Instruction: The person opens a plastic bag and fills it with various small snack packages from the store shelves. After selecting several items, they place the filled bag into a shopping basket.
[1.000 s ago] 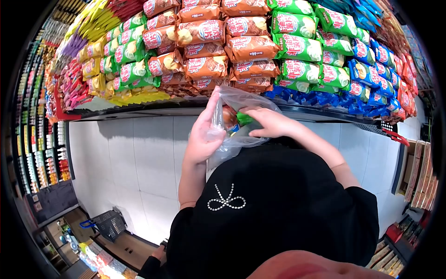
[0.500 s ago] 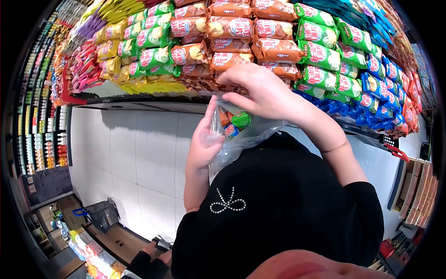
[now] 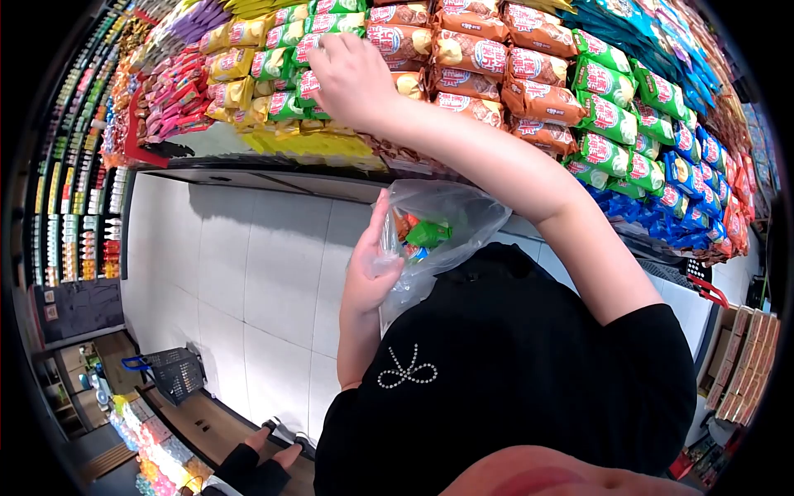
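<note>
My left hand (image 3: 372, 269) grips the side of a clear plastic bag (image 3: 475, 211), which hangs open in front of my black shirt. Inside it lie a green snack packet (image 3: 428, 234), an orange one and part of a blue one. My right hand (image 3: 351, 78) is stretched out over the display, its bent fingers apart above green snack packets (image 3: 308, 85). Whether the fingertips touch a packet is hidden. Brown snack packets (image 3: 467, 54) are stacked to the right of that hand, under and beyond my forearm.
Yellow packets (image 3: 234, 64) and pink packets (image 3: 174, 99) fill the display's left side; green and blue packets (image 3: 684, 171) its right. A grey shopping basket (image 3: 175, 374) stands on the floor lower left, near another person's feet (image 3: 285, 438). Stocked shelves (image 3: 78, 207) line the far left.
My right hand has left the bag's mouth and moved up and left to the green packets. My left hand still holds the bag, whose mouth has spread wider. The view has shifted slightly.
</note>
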A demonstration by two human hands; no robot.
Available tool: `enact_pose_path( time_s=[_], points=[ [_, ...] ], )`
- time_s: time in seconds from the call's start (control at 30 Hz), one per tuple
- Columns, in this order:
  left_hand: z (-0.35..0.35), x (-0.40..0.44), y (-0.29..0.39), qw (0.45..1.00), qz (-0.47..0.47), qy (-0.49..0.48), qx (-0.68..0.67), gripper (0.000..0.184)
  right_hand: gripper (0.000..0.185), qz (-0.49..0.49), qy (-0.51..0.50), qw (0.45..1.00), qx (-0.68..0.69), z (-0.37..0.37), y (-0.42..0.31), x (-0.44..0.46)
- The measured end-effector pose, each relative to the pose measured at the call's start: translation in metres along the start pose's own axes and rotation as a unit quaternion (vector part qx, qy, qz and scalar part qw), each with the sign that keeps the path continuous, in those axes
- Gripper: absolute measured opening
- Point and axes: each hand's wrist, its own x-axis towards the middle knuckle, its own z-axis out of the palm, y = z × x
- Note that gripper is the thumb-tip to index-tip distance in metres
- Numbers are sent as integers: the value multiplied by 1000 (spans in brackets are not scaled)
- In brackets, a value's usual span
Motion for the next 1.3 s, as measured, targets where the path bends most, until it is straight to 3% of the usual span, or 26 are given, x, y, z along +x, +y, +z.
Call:
enact_pose_path(
  time_s=[0.03,0.17,0.23,0.3,0.37,0.43,0.57,0.63,0.7,0.77,0.83,0.9,0.97,1.03,1.1,1.17,1.23,1.3],
  points=[
    [-3,-3,0,1000,0,3,15,77,34,-1,0,1000,0,5,4,11],
    [-13,-16,6,1000,-8,24,10,78,32,76,-218,963,-136,16,20,43],
    [-13,-21,13,998,-26,59,-16,80,34,61,-204,968,-129,19,28,43],
    [-17,-27,13,997,-21,67,-23,79,41,109,-274,946,-135,20,32,43],
    [-19,-32,16,997,-18,74,-31,79,50,96,-250,954,-135,27,38,39],
    [-16,-36,21,987,-23,148,-50,88,56,98,-302,939,-135,23,37,41],
    [-25,-44,19,983,-24,170,-64,87,49,66,-277,949,-137,31,46,42],
    [-35,-43,14,991,12,127,-47,80,44,52,-254,956,-138,18,38,49],
    [-39,-38,16,988,8,137,-75,80,41,79,-282,955,-41,-5,25,62],
    [-46,-34,15,984,5,147,-102,80,41,101,-288,951,-45,-5,23,69],
    [-57,-31,10,984,21,148,-99,82,43,59,-151,986,-48,-25,13,63],
    [-62,-22,28,983,12,150,-108,82,42,5,-79,997,-1,-37,7,40],
    [-70,-18,36,982,1,153,-115,83,36,33,-77,987,138,-75,-27,20],
    [-88,-16,42,975,-33,189,-115,85,39,24,-175,944,277,-82,-40,-6],
    [-114,-12,43,981,-24,170,-87,84,41,120,-422,788,433,-60,-40,-30],
    [-139,-9,43,986,-23,153,-61,82,41,162,-544,677,468,-8,-42,-60],
    [-164,0,45,993,-39,105,24,79,46,180,-619,632,431,44,-50,-84],
    [-181,6,43,993,-59,100,16,83,49,185,-605,647,426,93,-64,-111]
  ],
)
